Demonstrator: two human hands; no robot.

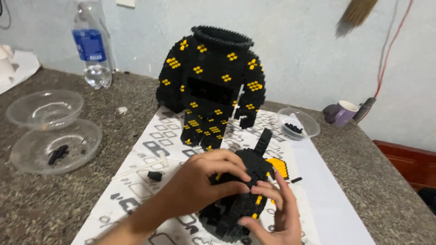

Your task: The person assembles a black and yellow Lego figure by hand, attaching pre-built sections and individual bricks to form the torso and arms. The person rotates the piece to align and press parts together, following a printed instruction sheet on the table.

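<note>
Here, a tall black brick figure (211, 86) dotted with yellow stands on the printed instruction sheet (150, 149), just behind your hands. Left of the figure sit two clear bowls (50, 131) and a water bottle (93, 45); right of it, a small bowl (298, 123) and purple mug (340, 112). In front of the figure, your left hand (204, 179) and right hand (277, 208) have fingers clamped on a smaller black brick piece (240, 190) with yellow studs.

A clear plastic bottle (92, 45) stands at the counter's (54, 199) far left edge against the wall, wrapped in a blue label (89, 45); a white printed instruction sheet (150, 149) with grey and black diagrams lies flat mid-counter, running to the near edge; no screens or signs.
</note>
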